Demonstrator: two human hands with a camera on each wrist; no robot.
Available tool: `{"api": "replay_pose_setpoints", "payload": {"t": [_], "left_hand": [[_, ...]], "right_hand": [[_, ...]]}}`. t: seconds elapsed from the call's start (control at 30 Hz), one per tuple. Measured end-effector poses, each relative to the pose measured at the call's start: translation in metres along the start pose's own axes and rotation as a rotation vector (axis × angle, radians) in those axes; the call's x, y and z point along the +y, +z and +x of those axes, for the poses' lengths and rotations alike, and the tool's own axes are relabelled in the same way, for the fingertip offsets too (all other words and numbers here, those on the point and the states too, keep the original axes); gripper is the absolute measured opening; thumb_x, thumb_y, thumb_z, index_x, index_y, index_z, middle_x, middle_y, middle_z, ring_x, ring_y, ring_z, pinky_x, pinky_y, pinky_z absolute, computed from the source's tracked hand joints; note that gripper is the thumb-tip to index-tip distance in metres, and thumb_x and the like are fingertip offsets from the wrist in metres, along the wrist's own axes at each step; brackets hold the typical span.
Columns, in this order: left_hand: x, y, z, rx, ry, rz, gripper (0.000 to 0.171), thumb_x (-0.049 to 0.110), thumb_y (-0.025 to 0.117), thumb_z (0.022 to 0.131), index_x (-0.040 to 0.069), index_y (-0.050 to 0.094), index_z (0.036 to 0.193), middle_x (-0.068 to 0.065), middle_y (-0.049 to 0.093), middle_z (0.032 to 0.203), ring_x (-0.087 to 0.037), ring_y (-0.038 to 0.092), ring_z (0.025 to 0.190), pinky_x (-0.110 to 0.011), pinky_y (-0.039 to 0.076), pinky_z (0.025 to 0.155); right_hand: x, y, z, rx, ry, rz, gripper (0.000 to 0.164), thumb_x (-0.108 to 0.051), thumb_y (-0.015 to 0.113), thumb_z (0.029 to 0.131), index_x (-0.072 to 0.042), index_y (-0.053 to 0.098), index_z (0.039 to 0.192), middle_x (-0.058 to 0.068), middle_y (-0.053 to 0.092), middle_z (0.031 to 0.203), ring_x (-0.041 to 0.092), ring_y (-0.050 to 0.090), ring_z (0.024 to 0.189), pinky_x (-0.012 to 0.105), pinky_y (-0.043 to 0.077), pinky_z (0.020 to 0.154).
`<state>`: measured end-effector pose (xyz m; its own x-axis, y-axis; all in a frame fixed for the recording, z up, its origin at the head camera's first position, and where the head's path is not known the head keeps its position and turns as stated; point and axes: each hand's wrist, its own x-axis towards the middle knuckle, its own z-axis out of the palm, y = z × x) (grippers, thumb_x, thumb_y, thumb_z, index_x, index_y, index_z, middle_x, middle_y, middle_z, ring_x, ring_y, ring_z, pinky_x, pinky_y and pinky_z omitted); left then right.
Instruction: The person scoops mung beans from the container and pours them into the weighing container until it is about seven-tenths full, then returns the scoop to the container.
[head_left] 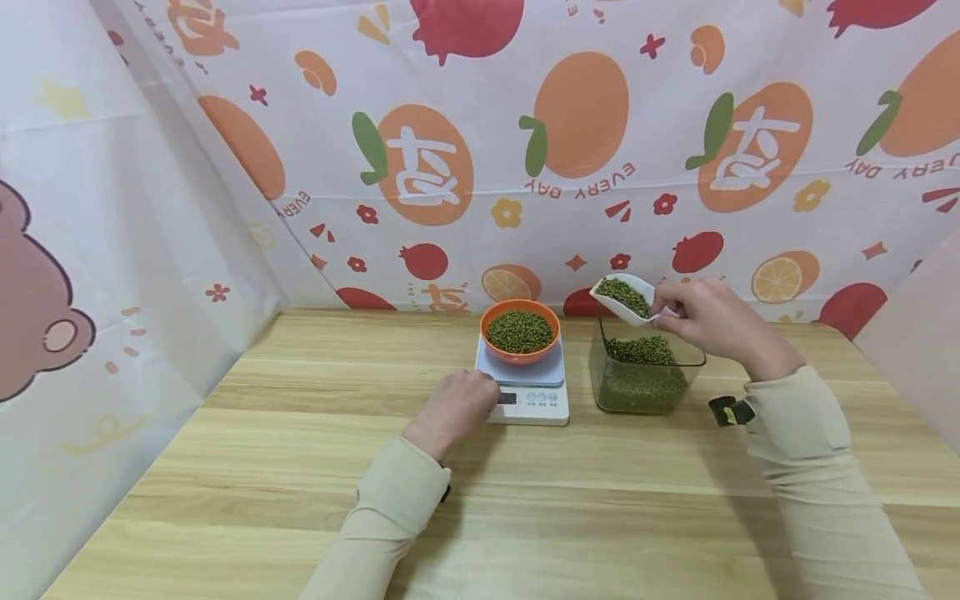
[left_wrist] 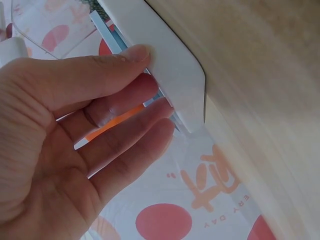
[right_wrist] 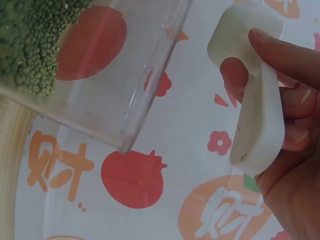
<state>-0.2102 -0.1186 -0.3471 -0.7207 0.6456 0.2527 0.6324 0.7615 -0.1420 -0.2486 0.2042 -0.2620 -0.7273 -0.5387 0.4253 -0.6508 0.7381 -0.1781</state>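
My right hand (head_left: 708,321) grips the handle of a white scoop (right_wrist: 260,120), which is loaded with green mung beans (head_left: 622,292). The scoop is tilted above the back left rim of a clear square container (head_left: 641,404) that holds more beans. My left hand (head_left: 459,407) touches the left front edge of a white kitchen scale (head_left: 534,415), thumb and fingertips right at its side in the left wrist view, fingers mostly extended. On the scale's platform sits an orange bowl (head_left: 521,358) with mung beans inside. The scale's small display (head_left: 507,398) is dark.
A wooden table (head_left: 247,467) lies under everything. Behind it hangs a white cloth with fruit prints (head_left: 510,125), close to the scale and container. A dark wrist strap piece (head_left: 729,412) shows below the right sleeve.
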Motion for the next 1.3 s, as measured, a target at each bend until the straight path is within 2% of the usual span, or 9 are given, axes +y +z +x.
{"api": "replay_pose_setpoints", "payload": {"t": [0.2, 0.43, 0.67, 0.83, 1.03, 1.3], "left_hand": [[0.001, 0.000, 0.000, -0.002, -0.002, 0.000, 0.012, -0.001, 0.063, 0.074, 0.006, 0.062, 0.065, -0.004, 0.058, 0.061, -0.014, 0.042, 0.048, -0.031, 0.045, 0.045], [0.001, 0.000, 0.001, -0.013, -0.004, 0.002, 0.011, 0.001, 0.064, 0.075, 0.007, 0.062, 0.066, -0.005, 0.059, 0.062, -0.014, 0.043, 0.049, -0.032, 0.045, 0.047], [0.001, -0.002, 0.000, -0.031, -0.014, -0.019, 0.013, -0.001, 0.064, 0.073, 0.008, 0.060, 0.064, -0.004, 0.058, 0.062, -0.015, 0.043, 0.049, -0.033, 0.045, 0.048], [0.001, -0.003, 0.000, -0.036, -0.016, -0.029, 0.014, -0.003, 0.063, 0.072, 0.008, 0.059, 0.063, -0.003, 0.058, 0.061, -0.015, 0.042, 0.049, -0.033, 0.045, 0.047], [0.000, -0.004, 0.001, -0.027, -0.016, -0.038, 0.015, -0.003, 0.064, 0.071, 0.008, 0.059, 0.063, -0.003, 0.057, 0.060, -0.014, 0.041, 0.049, -0.033, 0.044, 0.047], [0.000, -0.003, 0.000, -0.022, -0.008, -0.044, 0.012, -0.001, 0.064, 0.073, 0.008, 0.061, 0.065, -0.003, 0.058, 0.061, -0.013, 0.041, 0.048, -0.030, 0.044, 0.046]], "right_hand": [[-0.003, 0.000, 0.005, -0.026, 0.009, 0.016, 0.016, -0.003, 0.066, 0.074, -0.016, 0.059, 0.072, -0.002, 0.043, 0.055, 0.014, 0.037, 0.053, 0.031, 0.032, 0.048], [-0.008, -0.001, 0.011, -0.023, -0.026, 0.019, 0.016, -0.003, 0.066, 0.075, -0.017, 0.058, 0.072, -0.002, 0.044, 0.055, 0.012, 0.036, 0.050, 0.030, 0.031, 0.045], [-0.011, 0.000, 0.017, -0.036, -0.031, 0.014, 0.015, -0.005, 0.066, 0.075, -0.017, 0.058, 0.072, -0.004, 0.053, 0.059, 0.012, 0.040, 0.051, 0.030, 0.034, 0.045], [-0.012, 0.001, 0.019, -0.057, -0.022, 0.030, 0.015, -0.006, 0.067, 0.076, -0.018, 0.058, 0.071, -0.003, 0.053, 0.060, 0.012, 0.040, 0.051, 0.030, 0.034, 0.044], [-0.015, 0.002, 0.026, -0.064, -0.059, 0.034, 0.015, -0.005, 0.064, 0.077, -0.017, 0.059, 0.071, -0.004, 0.050, 0.057, 0.011, 0.039, 0.049, 0.030, 0.033, 0.045], [-0.020, 0.002, 0.036, -0.061, -0.096, 0.025, 0.016, -0.003, 0.062, 0.077, -0.017, 0.059, 0.072, -0.003, 0.054, 0.060, 0.012, 0.040, 0.051, 0.032, 0.036, 0.048]]}}
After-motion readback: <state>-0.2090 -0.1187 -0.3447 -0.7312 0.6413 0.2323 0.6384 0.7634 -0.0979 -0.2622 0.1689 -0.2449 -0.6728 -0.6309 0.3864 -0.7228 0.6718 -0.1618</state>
